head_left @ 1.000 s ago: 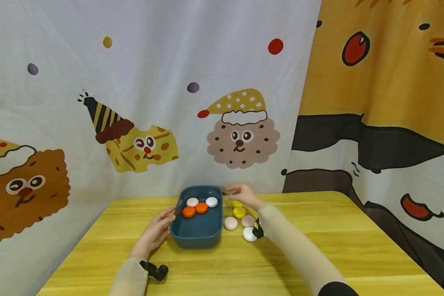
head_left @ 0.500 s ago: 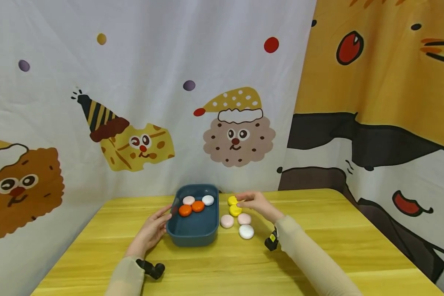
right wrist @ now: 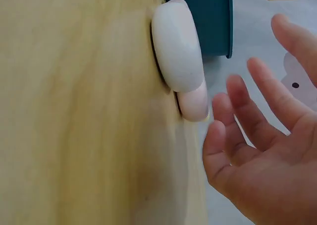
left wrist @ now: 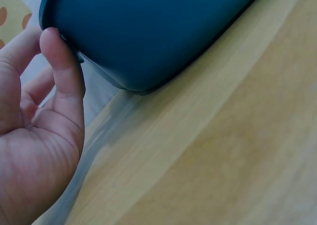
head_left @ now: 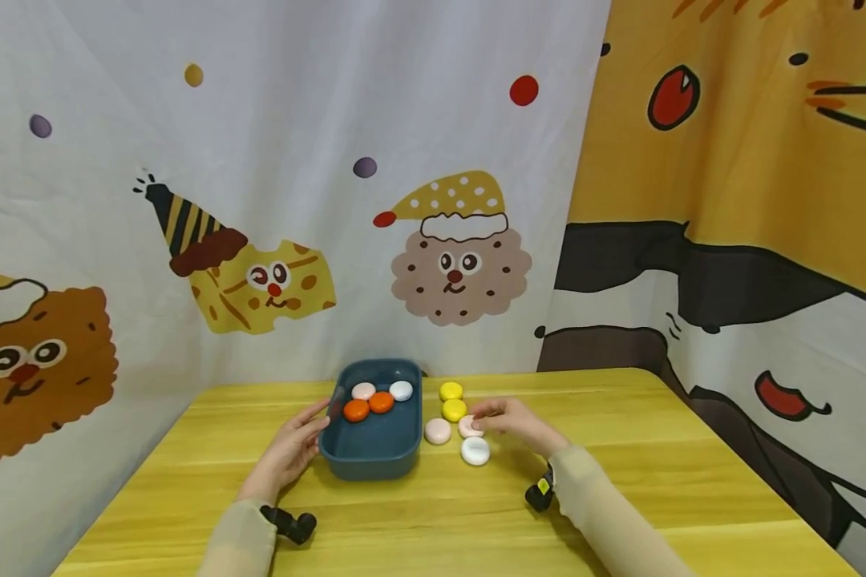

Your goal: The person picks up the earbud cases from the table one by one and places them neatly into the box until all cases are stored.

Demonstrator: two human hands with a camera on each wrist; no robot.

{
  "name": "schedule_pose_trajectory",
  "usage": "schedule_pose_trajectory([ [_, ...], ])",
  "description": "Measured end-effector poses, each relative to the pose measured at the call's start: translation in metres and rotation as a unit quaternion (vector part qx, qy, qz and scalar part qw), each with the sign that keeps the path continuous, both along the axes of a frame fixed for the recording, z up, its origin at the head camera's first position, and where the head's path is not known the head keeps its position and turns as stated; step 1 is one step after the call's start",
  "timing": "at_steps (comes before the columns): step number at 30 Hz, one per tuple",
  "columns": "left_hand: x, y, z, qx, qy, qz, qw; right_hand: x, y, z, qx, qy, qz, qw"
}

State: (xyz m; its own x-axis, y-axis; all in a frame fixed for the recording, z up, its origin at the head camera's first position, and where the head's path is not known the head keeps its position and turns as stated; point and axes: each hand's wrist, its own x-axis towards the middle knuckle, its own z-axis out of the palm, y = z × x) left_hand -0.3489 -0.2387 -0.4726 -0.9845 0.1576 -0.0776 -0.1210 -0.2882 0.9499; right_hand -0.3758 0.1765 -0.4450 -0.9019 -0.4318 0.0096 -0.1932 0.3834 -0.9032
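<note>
A dark blue box (head_left: pixel 370 470) holds several glossy round discs: an orange disc (head_left: pixel 356 411) and another orange one, plus a pale pink disc (head_left: pixel 364 391) and a white disc (head_left: pixel 401 391). My left hand (head_left: pixel 289 450) rests against the box's left side, its thumb (left wrist: pixel 62 61) touching the wall near the rim. Over a pink disc (head_left: pixel 467 426) to the right of the box hovers my right hand (head_left: pixel 518 425), fingers loosely bent and nothing held. From the right wrist view, the fingers (right wrist: pixel 240 93) look apart from the white disc (right wrist: pixel 178 46).
Beside the box on the wooden table (head_left: pixel 375 529) lie two yellow discs (head_left: pixel 454 411), a second pink disc (head_left: pixel 438 431) and a white disc (head_left: pixel 475 451). A printed curtain (head_left: pixel 296 120) hangs right behind the table's far edge.
My right hand has come from beside the box's far right edge, back past the yellow discs toward me, to the pink disc. My left hand stays at the box; the view has shifted slightly.
</note>
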Motion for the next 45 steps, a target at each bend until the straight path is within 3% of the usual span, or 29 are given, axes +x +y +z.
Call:
schedule_pose_trajectory([
  [12,0.001,0.0,-0.001,0.005,0.0,-0.005,1.0,0.002,0.006,-0.013,-0.021,-0.047,0.053,0.9972],
  [18,0.001,0.0,0.002,0.003,0.006,-0.011,0.9999,0.0,0.01,-0.016,-0.029,-0.05,0.066,0.9961],
  [25,0.0,0.0,0.002,0.001,0.003,0.002,1.0,-0.001,0.012,-0.018,-0.046,-0.052,0.102,0.9923],
  [33,0.0,0.0,-0.002,0.004,0.0,0.0,1.0,0.004,0.014,-0.019,-0.005,-0.048,0.165,0.9851],
  [45,0.0,-0.001,0.001,0.006,0.008,-0.012,0.9999,0.001,0.015,-0.022,0.03,-0.035,0.181,0.9824],
])
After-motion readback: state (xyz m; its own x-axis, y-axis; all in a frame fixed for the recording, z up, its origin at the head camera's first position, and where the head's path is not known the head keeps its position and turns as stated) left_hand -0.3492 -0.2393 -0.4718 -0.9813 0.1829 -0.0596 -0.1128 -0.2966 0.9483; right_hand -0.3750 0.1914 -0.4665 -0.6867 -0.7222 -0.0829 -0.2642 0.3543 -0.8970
